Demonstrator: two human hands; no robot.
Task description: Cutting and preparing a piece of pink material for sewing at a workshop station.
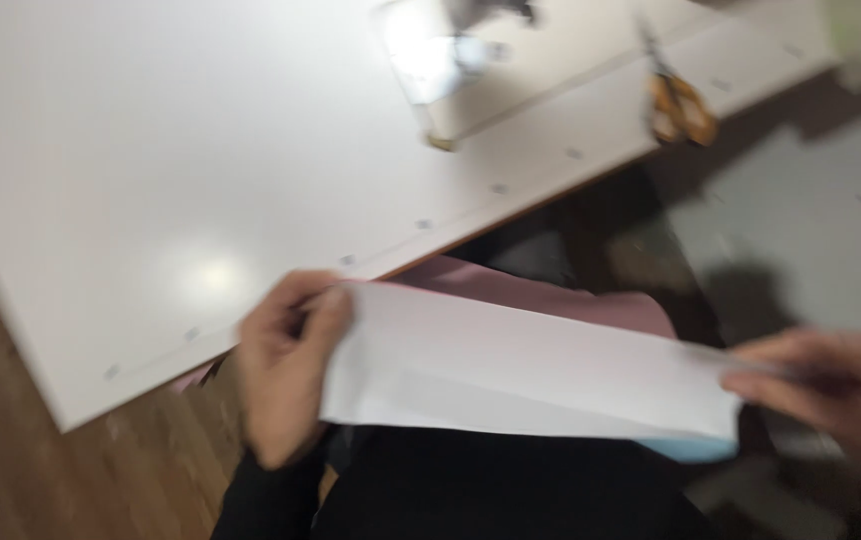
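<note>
Head view, motion-blurred. A white paper (530,370) is held in the air between both hands, below the near edge of a white table (150,180) and above the person's dark-clothed lap. The paper is the landmark for what follows.

Left hand (285,380): at the paper's left end, thumb and fingers pressed together on that edge, pinching it. Right hand (830,390): at the paper's right end, fingers closed on the right corner; blur hides the exact contact, but it reads as a pinch.

Axis: the paper's long axis runs left to right, dropping slightly toward the right hand, so each grip sits at one end of that axis and the sheet spans the gap between them. Neither hand is clearly nearer its middle.

Material and shape: thin, smooth, matte sheet, seemingly folded along its length, with a faint crease line parallel to the long axis. A pink sheet (550,295) shows just behind its upper edge; a pale blue edge (695,448) shows under its lower right corner.

Beyond the paper, on the table: orange-handled scissors (678,105) up and to the right, and a shiny clear object (430,60), too blurred to identify. The table is glossy and flat. A wooden floor (70,480) lies to the paper's left.
</note>
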